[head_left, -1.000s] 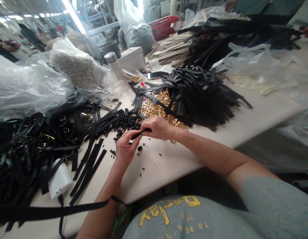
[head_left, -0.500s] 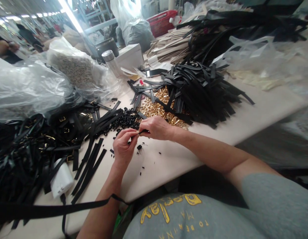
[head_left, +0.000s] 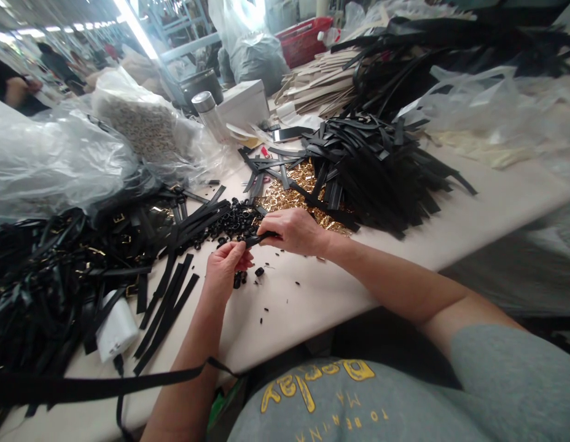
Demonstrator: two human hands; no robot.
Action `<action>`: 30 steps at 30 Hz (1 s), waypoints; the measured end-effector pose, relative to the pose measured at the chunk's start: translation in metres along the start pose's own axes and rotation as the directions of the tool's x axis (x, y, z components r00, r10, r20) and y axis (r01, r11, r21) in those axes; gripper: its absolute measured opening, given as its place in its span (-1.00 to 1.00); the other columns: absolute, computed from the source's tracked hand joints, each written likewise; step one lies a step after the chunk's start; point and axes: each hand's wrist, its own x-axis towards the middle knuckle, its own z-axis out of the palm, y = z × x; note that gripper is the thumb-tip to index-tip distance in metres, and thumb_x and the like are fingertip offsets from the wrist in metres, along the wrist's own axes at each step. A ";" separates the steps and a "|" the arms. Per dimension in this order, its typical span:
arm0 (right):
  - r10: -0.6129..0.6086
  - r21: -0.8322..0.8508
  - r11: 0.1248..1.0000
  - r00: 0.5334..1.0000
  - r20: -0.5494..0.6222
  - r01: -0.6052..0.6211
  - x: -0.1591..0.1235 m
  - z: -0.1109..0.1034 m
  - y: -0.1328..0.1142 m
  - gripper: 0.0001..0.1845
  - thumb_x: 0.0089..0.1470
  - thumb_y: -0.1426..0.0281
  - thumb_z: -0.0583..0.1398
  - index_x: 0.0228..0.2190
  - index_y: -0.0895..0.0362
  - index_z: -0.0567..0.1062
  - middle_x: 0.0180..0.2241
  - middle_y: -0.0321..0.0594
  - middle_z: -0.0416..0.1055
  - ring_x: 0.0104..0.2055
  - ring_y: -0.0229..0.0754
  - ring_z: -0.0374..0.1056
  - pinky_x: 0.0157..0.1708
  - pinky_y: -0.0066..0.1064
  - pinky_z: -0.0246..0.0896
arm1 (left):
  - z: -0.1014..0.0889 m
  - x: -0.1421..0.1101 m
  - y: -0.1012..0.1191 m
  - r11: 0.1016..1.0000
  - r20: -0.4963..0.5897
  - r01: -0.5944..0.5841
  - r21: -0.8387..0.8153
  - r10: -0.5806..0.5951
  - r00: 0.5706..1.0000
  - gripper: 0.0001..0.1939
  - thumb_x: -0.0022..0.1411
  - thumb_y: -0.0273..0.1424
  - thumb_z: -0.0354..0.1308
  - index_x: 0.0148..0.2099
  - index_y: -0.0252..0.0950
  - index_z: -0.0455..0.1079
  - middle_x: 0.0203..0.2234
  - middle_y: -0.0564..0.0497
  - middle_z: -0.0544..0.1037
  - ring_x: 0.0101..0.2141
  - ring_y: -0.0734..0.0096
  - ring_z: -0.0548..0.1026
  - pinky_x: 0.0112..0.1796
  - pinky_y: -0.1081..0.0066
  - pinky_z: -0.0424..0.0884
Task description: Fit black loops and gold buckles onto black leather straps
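Note:
A short black strap (head_left: 254, 240) stretches between my two hands over the table. My left hand (head_left: 226, 263) pinches its left end between thumb and fingers. At the other end, my right hand (head_left: 292, 231) is closed round the strap, its fingertips partly hidden. Small black loops (head_left: 236, 218) lie heaped just behind my hands. Beyond my right hand spreads a pile of gold buckles (head_left: 292, 195), with a few black straps across it. One loose black loop (head_left: 260, 271) rests on the table below the strap.
Black straps (head_left: 377, 172) are piled at the back right. Buckled straps (head_left: 68, 264) fill the left side, near a white power adapter (head_left: 117, 328) with a cord. Plastic bags (head_left: 137, 116), a metal flask (head_left: 209, 113) and a white box (head_left: 245, 104) stand behind. A person (head_left: 13, 86) is far left.
My hands have drawn slightly apart, and more of the black strap shows between them. My left hand has turned, exposing black loops beneath it. The view has shifted slightly.

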 end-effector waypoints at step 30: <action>-0.013 -0.237 0.971 1.000 -0.013 0.010 -0.001 -0.004 0.010 -0.76 0.25 0.29 0.13 -0.39 0.13 0.50 -0.42 -0.29 0.42 -0.40 -0.28 0.26 -0.45 -0.39 -0.08 | -0.034 0.019 -0.004 0.461 0.036 -0.305 0.833 0.505 0.862 -0.81 0.17 -0.23 0.20 -0.35 -0.23 0.51 -0.44 0.02 0.51 -0.43 0.37 0.43 -0.31 0.38 0.30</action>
